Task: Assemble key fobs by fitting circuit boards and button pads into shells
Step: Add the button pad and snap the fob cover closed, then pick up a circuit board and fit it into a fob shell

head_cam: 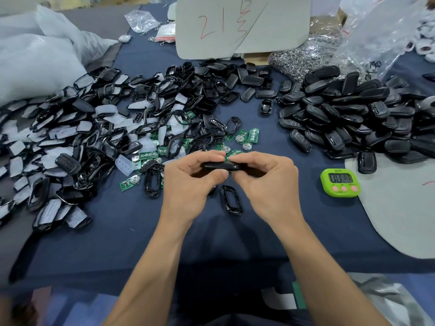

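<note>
A black key fob (221, 165) is held edge-on above the dark blue cloth, pinched from both ends. My left hand (188, 182) grips its left end between thumb and fingers, and my right hand (263, 177) grips its right end the same way. Just below lies an empty black shell frame (231, 200). Green circuit boards (247, 137) with coin cells are scattered behind my hands. To the left lies a heap of open shells with white button pads (77, 137). At the right is a heap of closed black fobs (348, 114).
A green digital timer (340, 182) sits right of my hands on a grey mat (400, 220). A white card with red writing (242, 27) stands at the back. White bags lie at the left, and a clear bag of metal rings (303, 57) at back right.
</note>
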Demonstrator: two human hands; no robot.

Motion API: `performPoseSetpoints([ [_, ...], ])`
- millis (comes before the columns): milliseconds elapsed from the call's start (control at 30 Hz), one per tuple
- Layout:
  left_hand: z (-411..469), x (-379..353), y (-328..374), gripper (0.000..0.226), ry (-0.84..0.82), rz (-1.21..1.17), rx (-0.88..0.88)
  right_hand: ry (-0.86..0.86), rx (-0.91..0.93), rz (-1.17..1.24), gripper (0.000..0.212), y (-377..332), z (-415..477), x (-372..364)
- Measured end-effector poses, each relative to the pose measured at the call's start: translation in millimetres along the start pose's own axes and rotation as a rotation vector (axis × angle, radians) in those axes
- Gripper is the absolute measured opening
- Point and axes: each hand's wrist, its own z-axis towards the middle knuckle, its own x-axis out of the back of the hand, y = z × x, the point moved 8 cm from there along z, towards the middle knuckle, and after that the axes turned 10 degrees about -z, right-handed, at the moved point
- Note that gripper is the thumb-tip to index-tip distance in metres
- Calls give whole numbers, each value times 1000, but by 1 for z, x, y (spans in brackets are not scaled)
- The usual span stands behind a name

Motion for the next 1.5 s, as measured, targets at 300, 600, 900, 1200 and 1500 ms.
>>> performPoseSetpoints([
  [300, 1, -10, 9, 35, -75, 8, -57, -19, 30, 134, 35, -4, 2, 2],
  [600, -1, -8, 3, 37, -33, -6, -21, -40, 18, 88, 37, -2, 2, 2],
  [900, 2, -8, -1, 36, -27, 13, 53, -45, -8, 104, 34, 2, 4, 4],
  [1200, 0, -8, -9, 26, 10, -12, 87, -102, -30, 162, 37, 8, 9, 0],
  [1500, -4, 5, -38, 33, 153, -9, 236, -92, -243, 82, 29, 53, 22, 33],
])
